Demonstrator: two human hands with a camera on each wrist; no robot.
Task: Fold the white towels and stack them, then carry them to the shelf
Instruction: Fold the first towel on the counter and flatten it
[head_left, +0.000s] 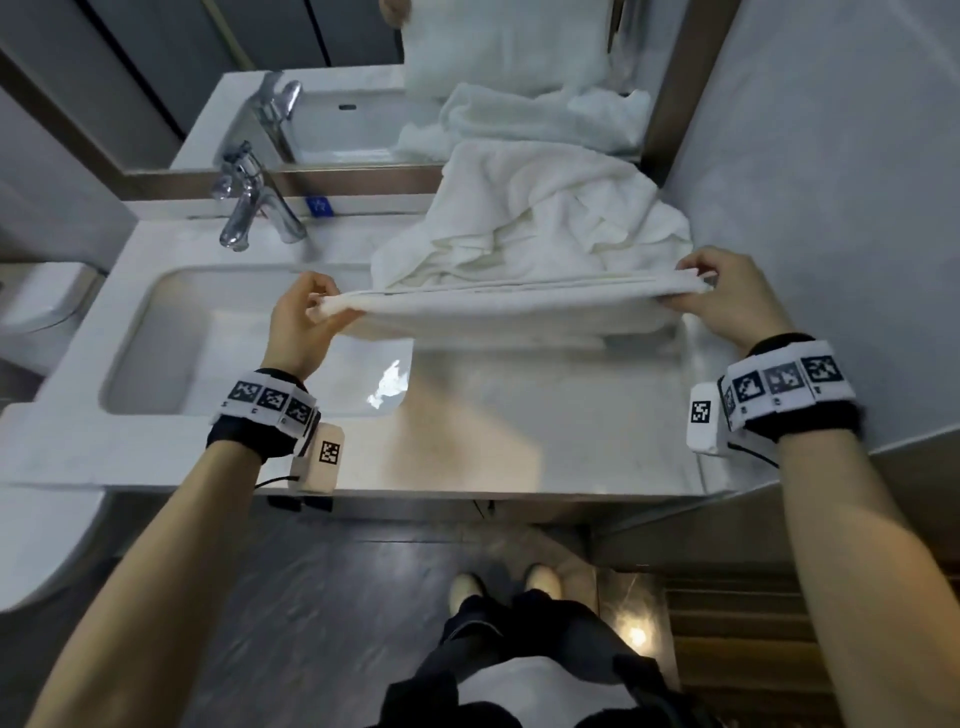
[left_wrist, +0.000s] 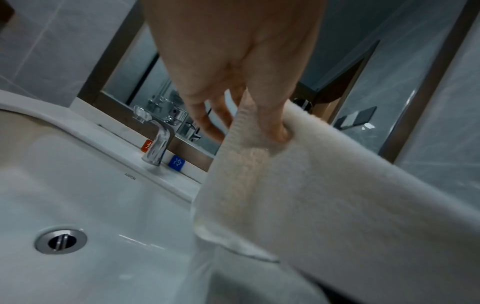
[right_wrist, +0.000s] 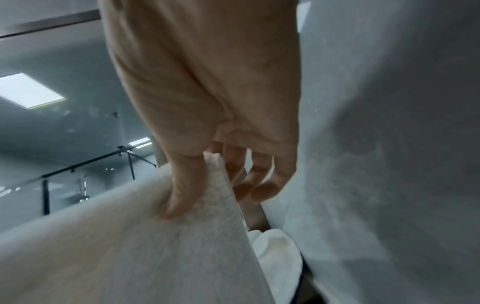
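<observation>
A white towel (head_left: 509, 306) hangs stretched between my two hands above the counter, doubled over lengthwise. My left hand (head_left: 311, 306) pinches its left end over the basin; in the left wrist view the thumb presses into the towel (left_wrist: 324, 195) held by the left hand (left_wrist: 262, 123). At the right end, my right hand (head_left: 696, 288) pinches the corners near the wall. The right wrist view shows the thumb of my right hand (right_wrist: 197, 195) on the towel (right_wrist: 130, 257). Behind it lies a crumpled pile of white towels (head_left: 535, 223).
A white basin (head_left: 156, 332) with a chrome tap (head_left: 249, 208) and drain (left_wrist: 61, 240) lies left. The glossy counter (head_left: 519, 441) spreads below the towel. A mirror (head_left: 311, 78) runs along the back, a tiled wall (head_left: 831, 208) on the right, a toilet (head_left: 41, 301) at far left.
</observation>
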